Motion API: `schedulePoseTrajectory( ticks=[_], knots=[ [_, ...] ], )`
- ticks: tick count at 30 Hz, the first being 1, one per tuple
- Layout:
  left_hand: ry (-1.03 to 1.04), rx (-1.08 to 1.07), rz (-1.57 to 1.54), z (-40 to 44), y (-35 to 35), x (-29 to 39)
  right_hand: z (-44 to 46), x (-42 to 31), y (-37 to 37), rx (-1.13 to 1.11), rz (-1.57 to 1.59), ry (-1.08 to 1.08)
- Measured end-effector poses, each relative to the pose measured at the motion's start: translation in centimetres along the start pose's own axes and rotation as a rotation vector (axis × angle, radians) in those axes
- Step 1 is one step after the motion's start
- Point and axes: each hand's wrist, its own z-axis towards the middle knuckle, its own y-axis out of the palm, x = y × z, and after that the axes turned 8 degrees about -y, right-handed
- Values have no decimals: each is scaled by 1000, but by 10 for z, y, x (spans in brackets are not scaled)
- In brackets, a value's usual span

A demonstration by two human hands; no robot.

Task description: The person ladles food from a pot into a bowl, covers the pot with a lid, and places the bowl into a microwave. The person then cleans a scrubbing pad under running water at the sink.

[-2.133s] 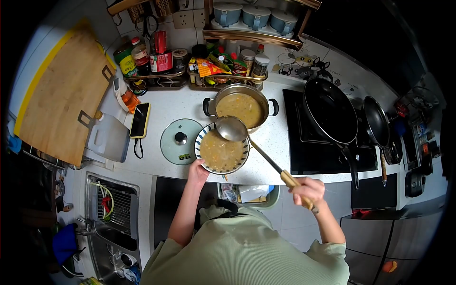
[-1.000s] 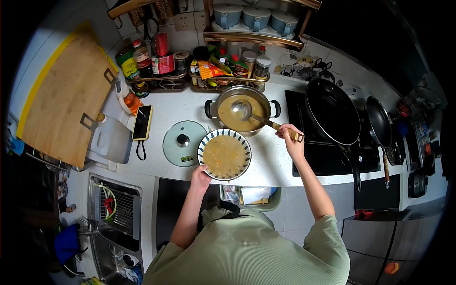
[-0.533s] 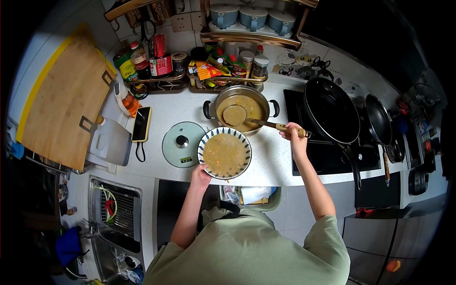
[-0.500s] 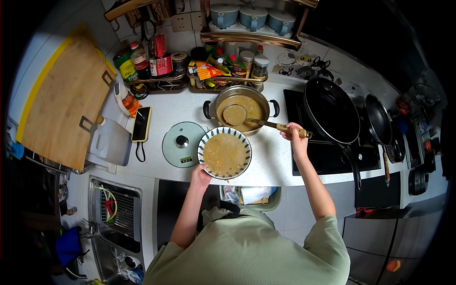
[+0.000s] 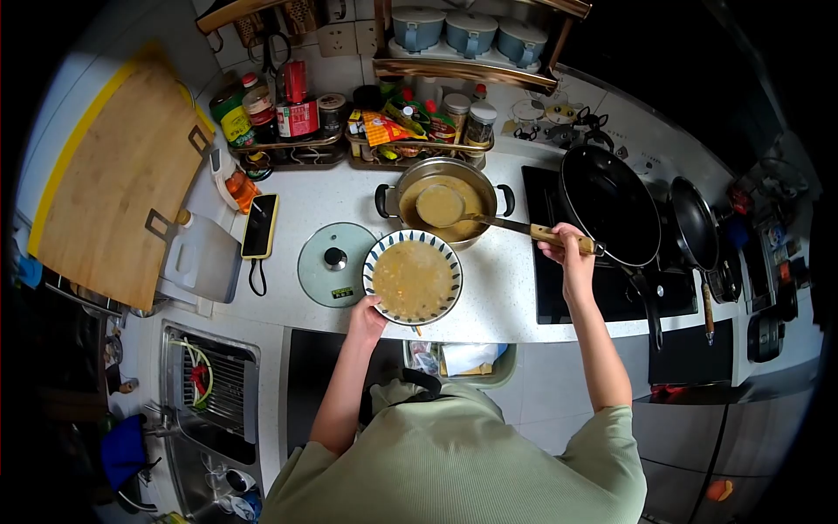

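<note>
My left hand (image 5: 367, 318) grips the lower left rim of a white bowl (image 5: 369, 278) patterned with dark blue strokes. Brownish soup with small bits fills the bowl close to its rim. My right hand (image 5: 572, 250) is closed round the wooden handle of a ladle (image 5: 441, 206). The ladle's round cup, full of soup, is over the steel pot (image 5: 404, 179) and level with or just above the soup inside it. Behind the bowl stands the pot, with a black handle on each side. A glass lid (image 5: 319, 272) with a black knob lies left of the bowl.
A phone (image 5: 260, 227) and a plastic jug (image 5: 202, 262) are on the left of the counter. Racks of jars and sauces (image 5: 419, 127) line the wall. The stove (image 5: 559, 288) at right carries a large black wok (image 5: 611, 205). A sink (image 5: 214, 393) is at lower left.
My right hand has moved right and slightly towards me, drawing the ladle rightward within the pot. The bowl in my left hand has risen slightly in the view.
</note>
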Motion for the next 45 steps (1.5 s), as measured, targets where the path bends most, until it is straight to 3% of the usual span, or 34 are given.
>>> schedulePoseTrajectory(
  ticks=[12, 19, 22, 29, 32, 36, 37, 40, 45],
  knots=[
    [-25, 5, 27, 1, 0, 2, -41, -47, -13, -146, -44, 21],
    [-26, 19, 16, 1, 3, 2, -70, -46, -19, -342, -181, -139],
    [-34, 24, 0, 1, 2, 1, -70, -55, -19, -475, -441, -541],
    [-56, -2, -35, 3, -1, -1, -80, -59, -33, -650, -734, -1035],
    [-25, -13, -55, 2, 1, -2, -80, -58, -34, -646, -663, -1023],
    [-8, -23, -73, 0, 3, 0, -76, -42, -36, -436, -288, -500],
    [-9, -28, -73, 1, 2, 0, -80, -36, -34, -301, -92, -224],
    [-9, 17, -48, 3, -2, 0, -68, -19, -35, -83, 14, 31],
    [4, 8, -21, -3, -1, 0, -37, -7, -34, -4, 179, 109]
  ],
)
